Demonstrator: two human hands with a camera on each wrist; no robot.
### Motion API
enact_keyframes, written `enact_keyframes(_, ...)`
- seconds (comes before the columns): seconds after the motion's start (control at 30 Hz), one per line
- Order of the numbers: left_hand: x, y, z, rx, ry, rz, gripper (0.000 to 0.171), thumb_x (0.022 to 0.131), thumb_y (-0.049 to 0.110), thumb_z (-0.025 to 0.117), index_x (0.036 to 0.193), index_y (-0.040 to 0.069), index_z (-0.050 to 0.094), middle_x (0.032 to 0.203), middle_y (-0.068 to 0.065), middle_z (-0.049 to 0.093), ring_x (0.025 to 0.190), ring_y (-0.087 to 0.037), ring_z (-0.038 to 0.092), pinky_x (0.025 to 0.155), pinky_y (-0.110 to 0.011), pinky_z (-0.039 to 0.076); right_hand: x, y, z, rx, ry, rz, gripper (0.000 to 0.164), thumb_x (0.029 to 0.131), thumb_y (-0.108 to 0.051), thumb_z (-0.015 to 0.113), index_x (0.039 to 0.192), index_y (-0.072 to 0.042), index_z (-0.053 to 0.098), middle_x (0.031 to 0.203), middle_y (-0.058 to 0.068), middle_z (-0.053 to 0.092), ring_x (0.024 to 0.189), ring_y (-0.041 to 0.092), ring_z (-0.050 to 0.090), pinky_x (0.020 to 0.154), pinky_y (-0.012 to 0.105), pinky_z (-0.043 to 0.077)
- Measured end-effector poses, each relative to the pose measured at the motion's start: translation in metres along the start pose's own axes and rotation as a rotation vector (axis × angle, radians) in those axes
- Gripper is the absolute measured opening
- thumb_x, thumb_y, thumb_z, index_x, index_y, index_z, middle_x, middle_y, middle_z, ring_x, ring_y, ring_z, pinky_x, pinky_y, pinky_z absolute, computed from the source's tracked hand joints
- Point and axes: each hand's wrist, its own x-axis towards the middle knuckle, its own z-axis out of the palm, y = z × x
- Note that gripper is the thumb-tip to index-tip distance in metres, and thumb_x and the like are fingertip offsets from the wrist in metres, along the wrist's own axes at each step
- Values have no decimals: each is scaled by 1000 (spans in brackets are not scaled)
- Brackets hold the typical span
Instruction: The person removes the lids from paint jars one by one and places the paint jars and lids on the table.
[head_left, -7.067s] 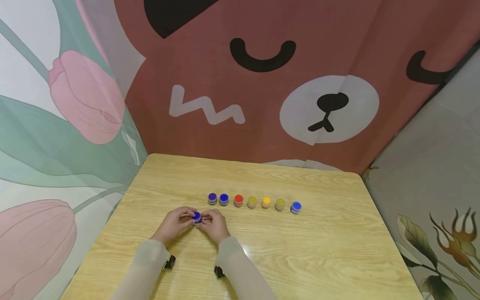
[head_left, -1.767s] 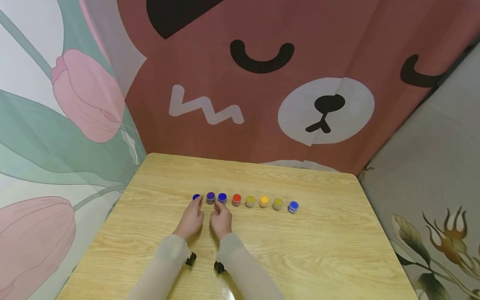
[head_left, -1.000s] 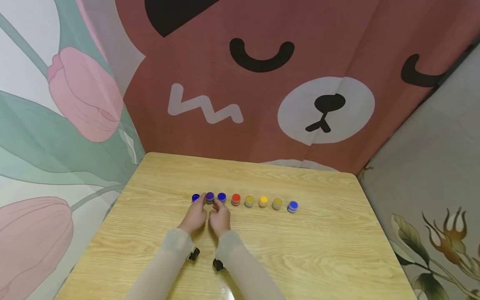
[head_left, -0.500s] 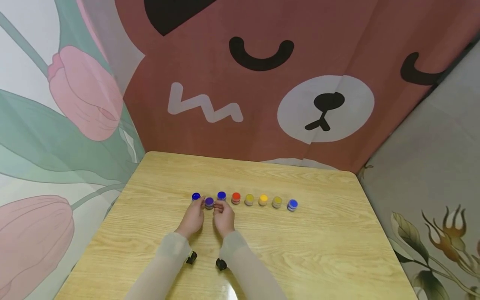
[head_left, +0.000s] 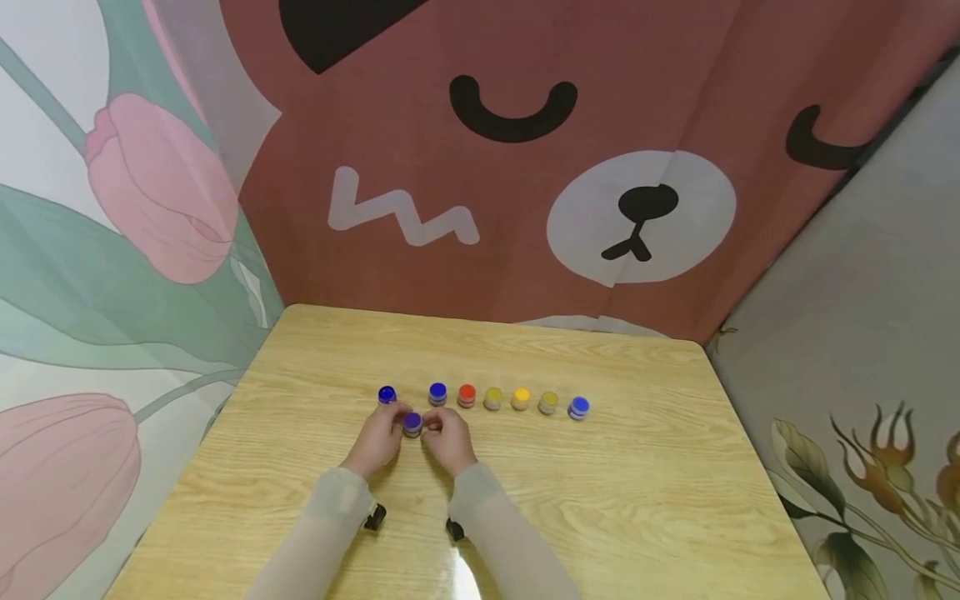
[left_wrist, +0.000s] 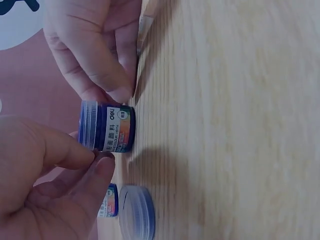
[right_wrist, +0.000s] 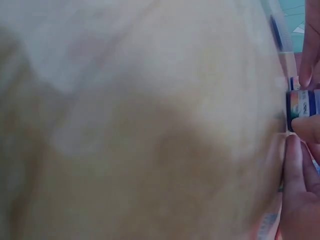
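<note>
The upright purple jar [head_left: 412, 424] has a ribbed translucent lid [left_wrist: 88, 125] and multicoloured label [left_wrist: 116, 129]; left hand [head_left: 377, 438] and right hand [head_left: 450, 442] grasp its left and right sides.

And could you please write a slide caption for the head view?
Left hand and right hand at a purple jar, on a wooden table near a row of seven other jars.

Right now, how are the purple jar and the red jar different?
The purple jar has a purple top; the red jar has a red one. The purple jar is between the left hand and right hand, while no hand touches the red jar. Both are small, round and upright.
</note>
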Motion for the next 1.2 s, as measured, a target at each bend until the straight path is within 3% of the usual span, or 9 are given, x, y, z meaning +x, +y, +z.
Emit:
enact_keyframes(0.17,-2,2,4,-42,6,19,30,87,-18,53,112,-9,65,114,-25,67,111,-44,63,99,-54,51,-2,6,0,88,-29,18,25,79,14,71,103,6,69,100,12,63,91,22,64,79,21,58)
enact_keyframes(0.37,-3,0,5,-81,8,-5,31,87,-19,53,115,-9,64,116,-25,66,110,-43,64,98,-54,51,-1,14,1,162,-51,42,27,80,14,74,105,6,68,103,10,62,95,21,65,83,20,58)
enact_keyframes(0.87,-3,-1,5,-122,0,-61,26,93,-14,53,115,-6,65,113,-23,69,111,-42,64,97,-55,51,1,20,1,157,-45,21,26,81,9,79,105,5,69,102,10,62,94,23,66,82,20,58)
enact_keyframes(1.2,-2,-2,3,-158,4,-119,22,94,-10,55,113,-4,65,109,-21,71,106,-38,67,94,-52,54,2,24,0,143,-42,7,26,82,5,80,105,4,70,100,8,63,90,16,65,79,20,58)
